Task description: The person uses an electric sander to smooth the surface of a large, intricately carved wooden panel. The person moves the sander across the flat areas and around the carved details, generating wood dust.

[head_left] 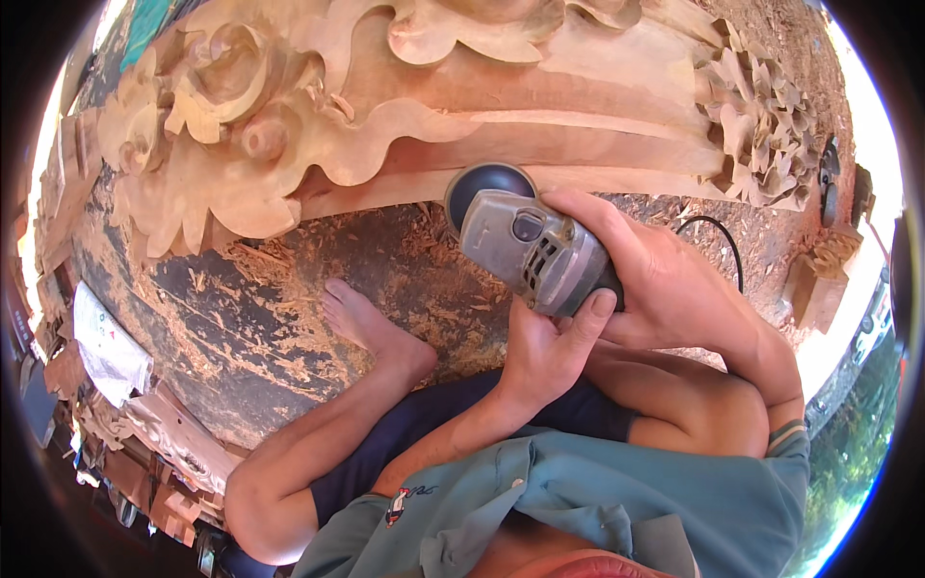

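- Two hands gripped a grey angle grinder [525, 246] near the middle of the frame: the right hand [665, 279] wrapped over its ribbed metal body from the right, while the left hand [549, 352] closed on the rear of the body from below.
- The grinder's round dark disc [487, 183] met the lower edge of a large carved wooden panel [540, 106], pale reddish and smooth, which filled the upper frame.
- The panel bore rounded scrolls at the upper left and jagged leaf shapes at the upper right.
- A black cable [718, 236] curved behind the right hand.
- Below the panel, coarse wood shavings [424, 279] littered a dark floor [207, 318], where a bare foot [361, 318] rested.
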